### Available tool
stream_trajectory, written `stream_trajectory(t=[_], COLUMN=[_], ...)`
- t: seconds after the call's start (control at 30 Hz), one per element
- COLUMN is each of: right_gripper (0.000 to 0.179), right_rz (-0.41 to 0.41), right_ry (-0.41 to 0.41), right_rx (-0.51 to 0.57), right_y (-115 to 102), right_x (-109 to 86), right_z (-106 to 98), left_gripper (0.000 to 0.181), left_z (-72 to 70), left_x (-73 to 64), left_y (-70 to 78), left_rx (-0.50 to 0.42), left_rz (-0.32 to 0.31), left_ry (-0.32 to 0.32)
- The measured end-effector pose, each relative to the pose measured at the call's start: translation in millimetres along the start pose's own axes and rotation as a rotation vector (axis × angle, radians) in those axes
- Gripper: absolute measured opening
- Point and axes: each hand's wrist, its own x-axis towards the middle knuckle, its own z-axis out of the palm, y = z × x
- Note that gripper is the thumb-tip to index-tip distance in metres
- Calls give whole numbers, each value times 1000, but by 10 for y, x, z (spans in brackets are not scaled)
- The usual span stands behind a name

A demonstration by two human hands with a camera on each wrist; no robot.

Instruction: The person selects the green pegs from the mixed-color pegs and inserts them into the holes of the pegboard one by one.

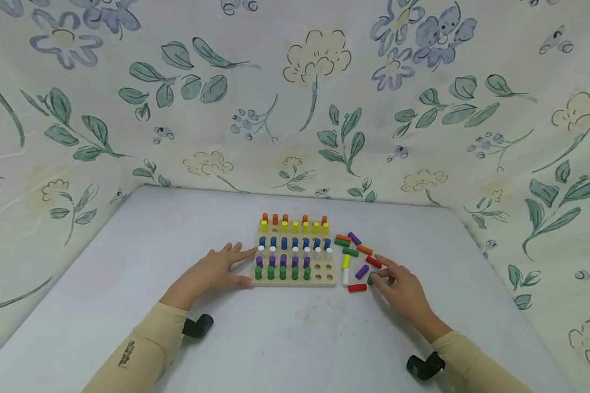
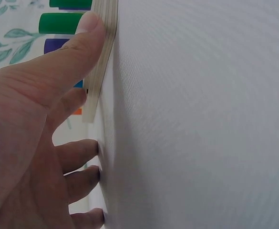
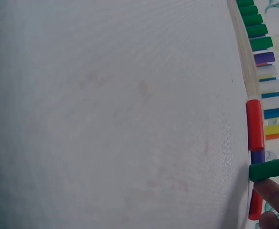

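Observation:
A wooden pegboard [image 1: 295, 283] carries rows of orange, yellow, blue, white, purple and green pegs, with several bare holes at its near right corner. My left hand [image 1: 215, 272] lies at the board's left side, fingers spread; in the left wrist view its thumb [image 2: 84, 40] rests on the board's edge [image 2: 106, 52] beside a green peg. To the right of the board, my right hand [image 1: 404, 290] pinches a green peg [image 3: 271, 169]. That peg stands tilted, its lower end at the tabletop, near a red peg [image 3: 254, 125] and a purple one [image 1: 362, 272].
Loose pegs lie along the board's right side: a white one [image 1: 346, 278], a yellow one [image 1: 346, 262], and several orange, green, purple and red ones. The white tabletop [image 1: 285, 338] ends at a floral curtain [image 1: 275, 109] behind. Each wrist wears a black camera.

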Motion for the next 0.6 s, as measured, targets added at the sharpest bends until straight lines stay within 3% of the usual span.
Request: stream_trajectory(t=[0.6], right_gripper=[44], right_rz=[-73], right_ry=[25], right_rx=[33], right_y=[6], right_x=[-10], right_z=[3], left_gripper=[89], left_z=[-13], left_x=[-4], left_y=[11], left_rx=[-5], left_rz=[-6], left_ry=[-6])
